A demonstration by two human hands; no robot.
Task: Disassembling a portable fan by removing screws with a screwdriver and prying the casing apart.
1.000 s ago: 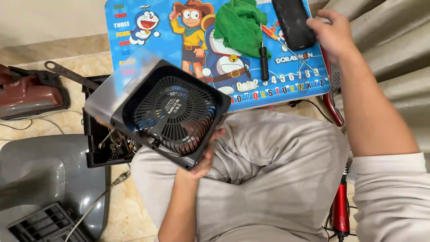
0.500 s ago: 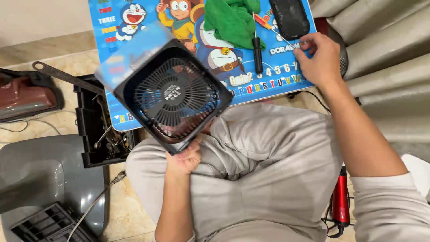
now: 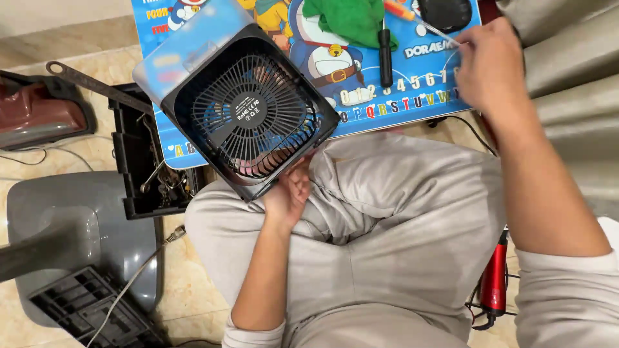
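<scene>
My left hand (image 3: 290, 193) holds a small black square fan (image 3: 248, 113) from below, its round grille facing up at me over my lap. My right hand (image 3: 490, 64) is over the right part of a blue cartoon-printed table (image 3: 393, 106), fingers closed on the thin metal shaft of an orange-handled screwdriver (image 3: 412, 18). A black-handled tool (image 3: 385, 55) lies on the table just left of that hand. A green cloth (image 3: 351, 19) and a black oval object (image 3: 445, 11) lie at the table's far edge.
A black open toolbox (image 3: 145, 161) with metal tools stands on the tiled floor at my left, beside a grey plastic seat (image 3: 64, 225). A dark red appliance (image 3: 39, 113) lies at far left. A red corded tool (image 3: 495, 283) rests by my right leg.
My right hand has left the black oval object, moved down and closed on the orange-handled screwdriver. The fan stays in my left hand, now nearer the centre of view.
</scene>
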